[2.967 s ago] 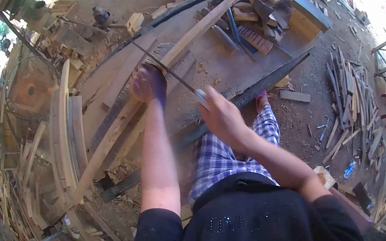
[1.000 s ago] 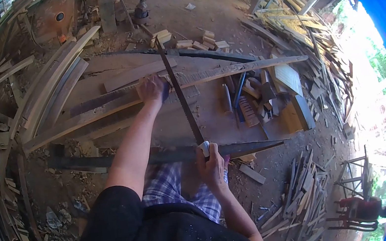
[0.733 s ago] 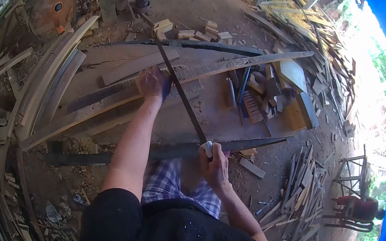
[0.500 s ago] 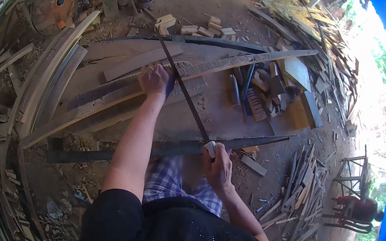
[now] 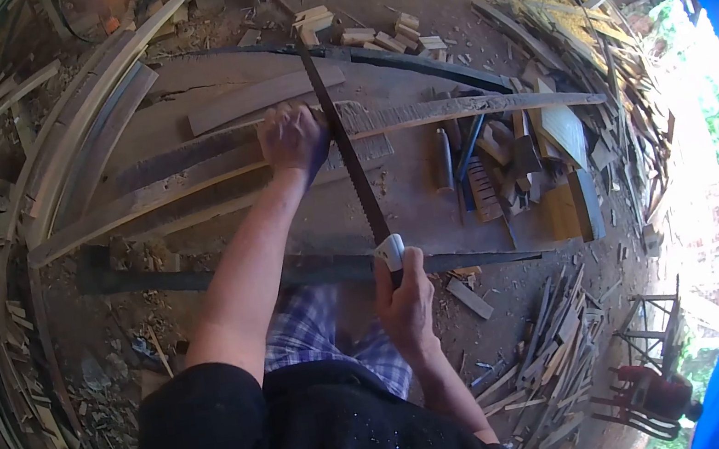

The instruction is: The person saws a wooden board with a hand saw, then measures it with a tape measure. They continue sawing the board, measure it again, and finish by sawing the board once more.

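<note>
My right hand (image 5: 407, 306) is wrapped round the pale handle of a handsaw (image 5: 354, 169). Its long toothed blade points away from me and crosses a long curved wooden plank (image 5: 472, 107). Just left of the blade, my left hand (image 5: 293, 141) grips the plank from above with its fingers curled over it. The plank lies across a broad wooden workbench (image 5: 431, 204); another curved piece of wood (image 5: 257, 100) rests flat behind it. How deep the blade sits in the wood is hard to make out.
Right on the bench are hand tools and wood pieces (image 5: 500, 166), with a wooden block (image 5: 567, 210) beside them. Curved planks (image 5: 98, 124) lean at the left. Offcuts (image 5: 405, 32) lie beyond the bench. Scrap strips (image 5: 545, 345) cover the ground near a red chair-like object (image 5: 654, 394).
My right hand has pushed the saw a little forward, away from my body. My left hand keeps its grip on the plank. The view has shifted slightly.
</note>
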A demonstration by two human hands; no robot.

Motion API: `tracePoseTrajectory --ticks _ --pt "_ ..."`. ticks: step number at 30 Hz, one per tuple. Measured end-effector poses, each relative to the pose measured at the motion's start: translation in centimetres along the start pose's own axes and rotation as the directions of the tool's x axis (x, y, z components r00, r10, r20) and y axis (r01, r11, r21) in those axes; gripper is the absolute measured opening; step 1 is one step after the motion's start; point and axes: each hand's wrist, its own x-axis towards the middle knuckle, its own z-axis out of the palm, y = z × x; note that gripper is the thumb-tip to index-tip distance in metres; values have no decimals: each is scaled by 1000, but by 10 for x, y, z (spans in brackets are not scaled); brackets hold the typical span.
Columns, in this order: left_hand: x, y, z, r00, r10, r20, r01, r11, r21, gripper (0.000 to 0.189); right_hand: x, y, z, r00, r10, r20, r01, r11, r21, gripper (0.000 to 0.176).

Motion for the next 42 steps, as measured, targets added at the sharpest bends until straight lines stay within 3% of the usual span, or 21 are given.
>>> tracePoseTrajectory --ticks 2,3,5,7,9,12,14,16,18,19,21,23,25,27,29,30,32,35,39,40,42 --pt "-1 -3 0 985 99 -139 -98 995 12 28 22 -1 12 999 28 36 -29 999 28 20" --pt "-3 -2 -3 986 97 -133 -97 995 13 28 48 1 29 999 36 38 -37 999 35 20" --pt "2 3 -12 998 34 45 -33 999 -21 27 63 8 48 999 33 27 -35 998 50 20" --pt "5 0 -4 999 32 -32 -32 999 -12 26 65 13 60 996 -65 -58 68 996 52 20" --pt "5 -1 1 996 7 -84 -9 1000 -16 26 42 2 38 997 82 3 -82 996 26 20" --pt "6 -1 4 1000 -19 -13 19 1000 -14 26 -35 6 -3 998 64 10 -64 998 15 20" --pt "6 -6 16 974 73 -214 -71 997 18 26 -46 12 -7 996 86 15 -86 996 33 20" --pt "1 -8 12 981 90 -172 -90 996 5 26 -34 13 1 990 138 19 -139 990 26 18" --pt "5 -4 8 980 112 -162 -114 993 -6 26 21 12 39 997 69 -17 -69 997 16 18" --pt "6 -4 9 994 60 -92 -61 998 -10 25 37 16 53 999 7 -51 -5 999 41 18" --pt "10 -3 6 999 15 -32 -16 1000 -11 26 31 11 49 998 50 -44 -47 997 53 18" --pt "8 -3 10 996 -27 -91 27 1000 0 25 2 8 27 991 134 -7 -133 989 64 18" --pt "9 -4 18 995 -14 -100 14 1000 5 25 -50 15 1 996 48 -73 -46 998 32 20" --pt "12 -8 24 993 -15 -117 18 1000 25 26 -103 28 -18 977 214 15 -214 977 -12 22" --pt "8 -9 20 987 86 -137 -78 995 60 27 -72 15 -11 986 165 -7 -164 985 47 20" --pt "5 -8 16 987 92 -132 -84 994 64 27 -47 11 -4 994 104 -45 -99 990 103 18" --pt "5 -3 3 997 60 -56 -59 998 18 28 16 12 37 993 114 -28 -113 993 30 18" --pt "5 -3 -1 994 48 -93 -47 999 11 29 46 13 58 995 19 -96 -7 992 125 20" --pt "8 -3 15 994 -4 -113 4 1000 0 24 -26 5 9 998 21 -64 -18 999 45 20" --pt "6 -1 17 994 -27 -102 26 1000 -12 24 -59 19 2 987 163 -6 -162 985 52 19" --pt "6 -4 14 995 33 -91 -32 999 4 22 -82 30 -2 971 231 65 -238 959 153 17"
